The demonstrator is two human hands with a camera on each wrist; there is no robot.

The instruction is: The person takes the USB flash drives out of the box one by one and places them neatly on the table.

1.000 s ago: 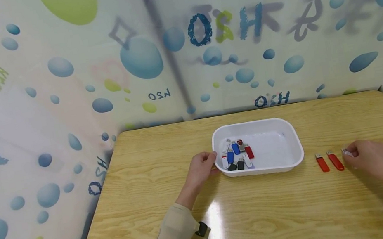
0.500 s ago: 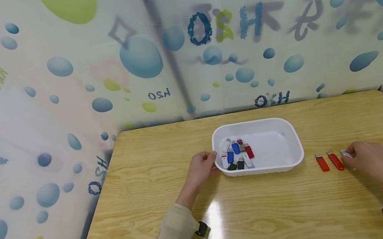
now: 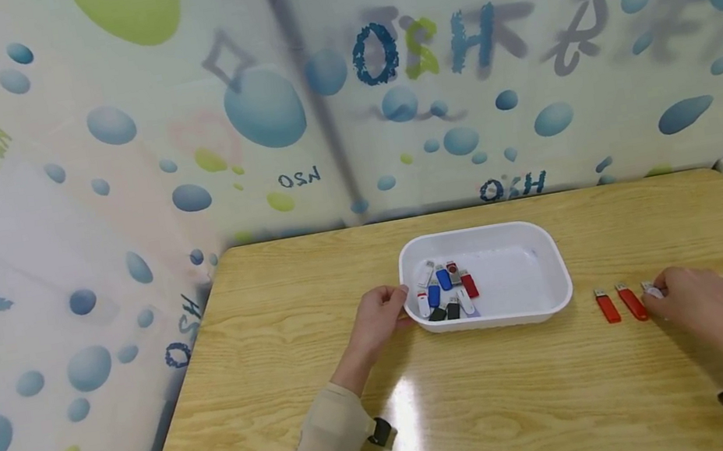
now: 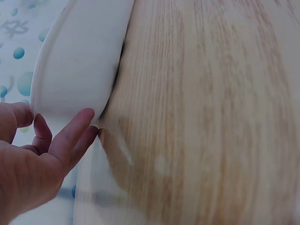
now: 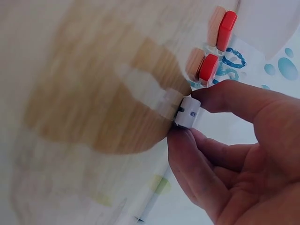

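Observation:
A white plastic tray [image 3: 518, 275] stands on the wooden table, with several USB sticks [image 3: 444, 291] in blue, red, white and black gathered in its left part. My left hand [image 3: 379, 313] pinches the tray's left rim; in the left wrist view the thumb is at the rim and other fingertips touch the outer wall. To the right of the tray, my right hand [image 3: 706, 305] pinches a white USB stick [image 5: 189, 112] between thumb and fingers, down at the table. Two red USB sticks [image 3: 607, 306] lie beside it in a row, metal ends pointing away from me.
The wooden table [image 3: 504, 408] ends at a back edge against a patterned wall covering [image 3: 348, 141]. Bare tabletop lies in front of the tray and to its left. Dark straps show under both wrists.
The right hand has shifted very slightly to the left, still pinching the white USB stick. The left hand, the tray and the red sticks stay in place.

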